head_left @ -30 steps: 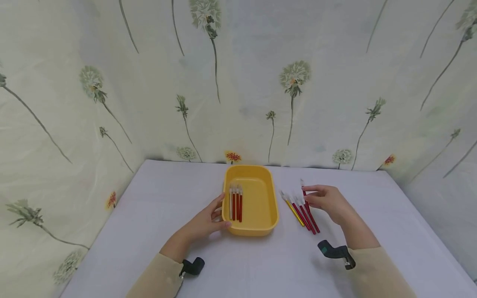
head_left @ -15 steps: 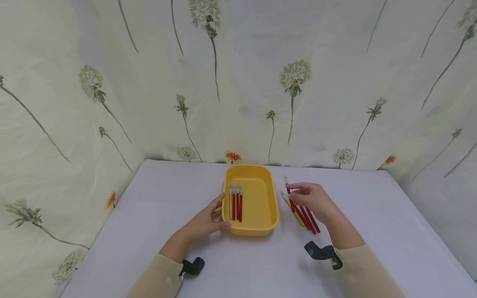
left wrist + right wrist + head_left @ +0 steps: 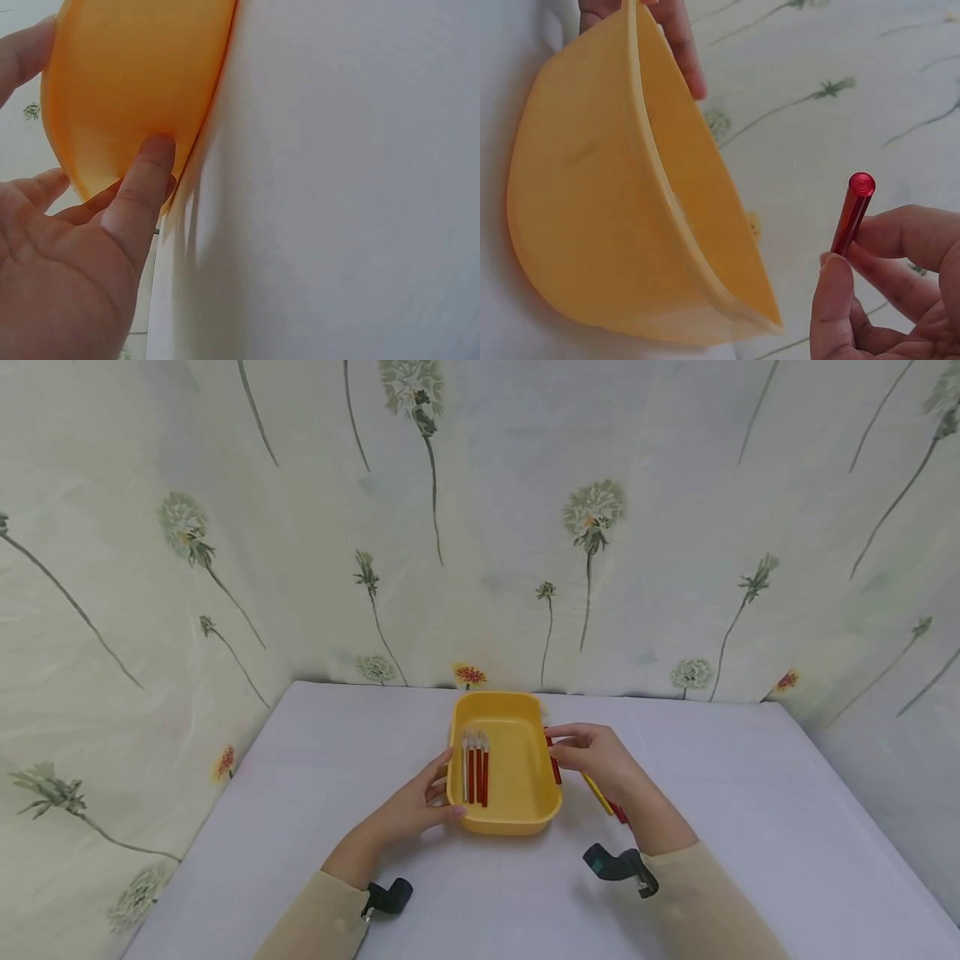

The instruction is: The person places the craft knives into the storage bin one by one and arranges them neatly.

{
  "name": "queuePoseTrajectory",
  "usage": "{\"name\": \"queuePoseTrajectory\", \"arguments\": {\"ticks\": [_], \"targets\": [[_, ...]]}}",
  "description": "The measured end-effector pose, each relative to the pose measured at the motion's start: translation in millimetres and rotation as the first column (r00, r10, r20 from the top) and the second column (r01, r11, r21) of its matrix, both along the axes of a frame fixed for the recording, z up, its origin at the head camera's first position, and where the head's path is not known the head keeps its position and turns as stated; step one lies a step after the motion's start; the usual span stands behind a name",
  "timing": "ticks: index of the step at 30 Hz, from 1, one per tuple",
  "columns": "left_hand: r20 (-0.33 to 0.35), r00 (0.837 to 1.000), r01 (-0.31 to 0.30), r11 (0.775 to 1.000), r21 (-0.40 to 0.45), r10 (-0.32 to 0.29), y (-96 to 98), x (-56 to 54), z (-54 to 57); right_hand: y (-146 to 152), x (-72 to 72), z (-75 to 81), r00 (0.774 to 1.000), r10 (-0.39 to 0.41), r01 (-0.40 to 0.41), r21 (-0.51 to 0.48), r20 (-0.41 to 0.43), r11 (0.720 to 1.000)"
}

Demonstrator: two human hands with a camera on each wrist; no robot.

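Observation:
My left hand (image 3: 410,806) holds the yellow plastic tub (image 3: 517,818) at its near left corner, the thumb (image 3: 142,187) against the outer wall. Inside the tub, several slim brushes (image 3: 477,774) with whitish tips lie side by side along the left; the leftmost handle is pale, the others red. Between thumb and fingertips my right hand (image 3: 596,758) pinches a red brush (image 3: 853,214) at the tub's right rim. Its shiny handle end faces the right wrist camera, and its tip is hidden in the head view.
Right of the tub, on the white table (image 3: 480,902), lie a yellow brush (image 3: 598,794) and at least one red brush (image 3: 618,812), partly covered by my right hand and wrist. A dandelion-patterned cloth (image 3: 495,527) hangs behind the table.
My right hand has carried the red brush leftward from the loose brushes to the tub's right rim. My left hand and the tub have stayed in place.

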State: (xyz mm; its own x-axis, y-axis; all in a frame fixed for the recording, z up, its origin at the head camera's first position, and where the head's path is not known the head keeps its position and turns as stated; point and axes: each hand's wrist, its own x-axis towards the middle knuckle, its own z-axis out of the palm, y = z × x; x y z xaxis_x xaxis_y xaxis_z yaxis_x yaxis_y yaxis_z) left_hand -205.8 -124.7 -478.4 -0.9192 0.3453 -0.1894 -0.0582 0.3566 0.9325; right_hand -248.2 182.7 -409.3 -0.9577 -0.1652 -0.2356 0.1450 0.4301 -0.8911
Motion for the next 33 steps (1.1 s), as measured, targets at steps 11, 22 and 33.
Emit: {"name": "queuePoseTrajectory", "arguments": {"ticks": [11,22,33], "targets": [[0.003,1.0,-0.001,1.0,0.003,0.001,0.2,-0.8,-0.9,-31.5,-6.5,-7.7,1.0,0.015,-0.015,-0.066,0.005,0.998],[-0.005,1.0,0.019,1.0,0.007,-0.019,-1.9,-0.2,1.1,-69.7,-12.8,-25.3,1.0,-0.019,0.02,-0.06,0.014,0.998],[0.0,1.0,0.016,1.0,0.007,-0.016,-1.8,-0.1,0.4,-84.4,-19.9,-45.4,1.0,-0.024,0.025,-0.039,0.01,0.999]]}}
